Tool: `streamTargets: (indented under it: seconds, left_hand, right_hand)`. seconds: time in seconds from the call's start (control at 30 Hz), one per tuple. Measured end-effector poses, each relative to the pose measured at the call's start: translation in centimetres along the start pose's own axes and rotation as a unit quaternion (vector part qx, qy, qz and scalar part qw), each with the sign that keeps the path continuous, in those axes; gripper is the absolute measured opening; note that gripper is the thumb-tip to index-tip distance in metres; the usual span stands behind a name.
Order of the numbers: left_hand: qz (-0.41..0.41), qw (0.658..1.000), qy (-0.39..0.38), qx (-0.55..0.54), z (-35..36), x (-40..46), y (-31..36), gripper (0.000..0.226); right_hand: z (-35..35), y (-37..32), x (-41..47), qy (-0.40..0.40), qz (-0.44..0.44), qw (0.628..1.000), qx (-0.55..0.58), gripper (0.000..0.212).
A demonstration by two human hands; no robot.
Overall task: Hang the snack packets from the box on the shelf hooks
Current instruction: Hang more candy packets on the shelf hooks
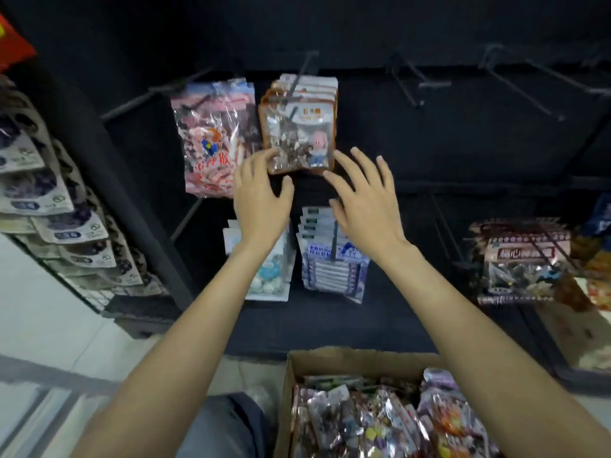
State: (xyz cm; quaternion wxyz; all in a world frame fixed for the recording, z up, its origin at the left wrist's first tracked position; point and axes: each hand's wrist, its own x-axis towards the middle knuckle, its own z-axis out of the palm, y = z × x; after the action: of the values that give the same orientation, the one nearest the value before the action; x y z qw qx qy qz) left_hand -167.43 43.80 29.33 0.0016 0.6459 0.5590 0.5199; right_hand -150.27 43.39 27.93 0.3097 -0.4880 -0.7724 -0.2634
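A clear, orange-edged snack packet with a cartoon figure (299, 140) hangs at the front of a stack on a black shelf hook (299, 77), far centre. The left hand (261, 190) and right hand (360, 196), fingers spread wide, touch its lower corners, seemingly settling it. Next, likely reach near for the brown cardboard box (330, 361) of mixed packets.
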Motion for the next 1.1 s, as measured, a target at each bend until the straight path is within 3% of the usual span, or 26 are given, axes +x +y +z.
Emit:
streamTargets:
  seconds: [0.1,0.27,0.37,0.43,0.63,0.77,0.83,0.93,0.97,1.1]
  left_hand:
    - [-0.024,0.995,-0.07,-0.07,-1.2,-6.8,1.0,0.029]
    - [-0.039,0.954,-0.288,-0.078,-0.1,-19.0,-1.2,0.021]
    - [-0.086,0.911,-0.403,-0.028,2.3,-24.9,-4.3,0.026]
    - [-0.119,0.893,-0.433,0.023,3.8,-27.6,-6.4,0.031]
    - [-0.27,0.867,-0.385,0.167,5.6,-32.4,-11.3,0.052]
    - [-0.288,0.867,-0.369,0.171,6.1,-33.5,-13.4,0.054]
    - [-0.307,0.873,-0.342,0.162,6.1,-33.5,-14.3,0.049]
    - [-0.325,0.873,-0.331,0.148,5.6,-33.8,-15.5,0.04]
    - [-0.322,0.875,-0.333,0.139,5.3,-33.9,-15.8,0.037]
    - [-0.318,0.878,-0.34,0.109,4.8,-34.0,-16.2,0.036]
  right_hand:
    - [-1.2,-1.1,-7.3,-0.028,0.034,0.998,0.046,0.03]
    - [-2.9,-1.9,-21.6,-0.203,0.113,0.966,0.115,0.021]
    - [-2.8,-1.8,-28.3,-0.399,0.174,0.887,0.155,0.018]
    - [-1.6,-1.6,-31.9,-0.475,0.2,0.838,0.179,0.023]
    - [4.4,-3.3,-37.9,-0.532,0.28,0.764,0.234,0.034]
    - [9.7,-5.8,-39.6,-0.572,0.306,0.712,0.27,0.048]
    - [12.1,-7.1,-40.3,-0.604,0.35,0.667,0.26,0.057]
    - [15.0,-9.1,-40.7,-0.607,0.487,0.582,0.235,0.07]
    - [15.8,-9.8,-40.7,-0.607,0.508,0.575,0.208,0.072]
    - [18.1,-11.9,-40.4,-0.596,0.496,0.625,0.09,0.06]
